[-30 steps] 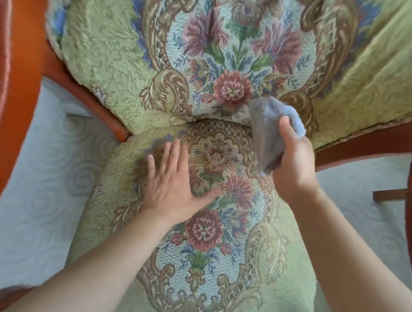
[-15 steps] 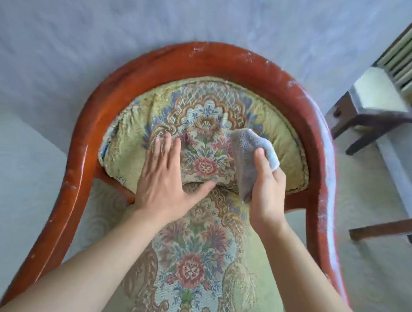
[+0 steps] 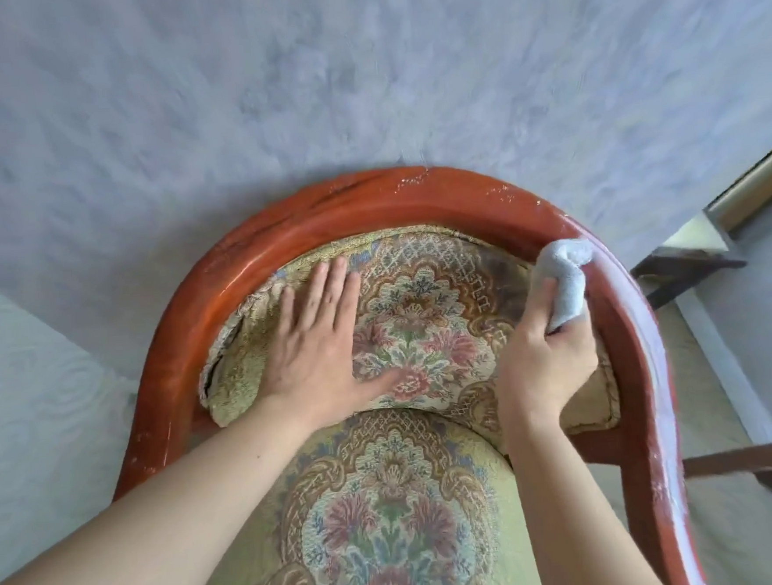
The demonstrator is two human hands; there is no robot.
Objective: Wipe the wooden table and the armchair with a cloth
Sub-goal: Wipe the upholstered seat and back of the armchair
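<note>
The armchair has a curved red-brown wooden frame (image 3: 368,202) and green floral upholstery on its backrest (image 3: 426,307) and seat (image 3: 390,511). My left hand (image 3: 319,347) lies flat, fingers spread, on the left part of the backrest. My right hand (image 3: 544,359) grips a bunched pale grey-blue cloth (image 3: 565,275) and presses it against the inner side of the wooden frame at the upper right of the backrest. The wooden table is not in view.
A pale mottled wall (image 3: 315,91) stands right behind the chair. A dark wooden piece of furniture (image 3: 679,271) stands at the right, with dark wooden bars (image 3: 752,458) lower down. Light patterned flooring (image 3: 40,408) lies on both sides of the chair.
My right hand has carried the cloth from the middle of the backrest up and right to the wooden frame. My left hand slid up the backrest. The view has tilted up.
</note>
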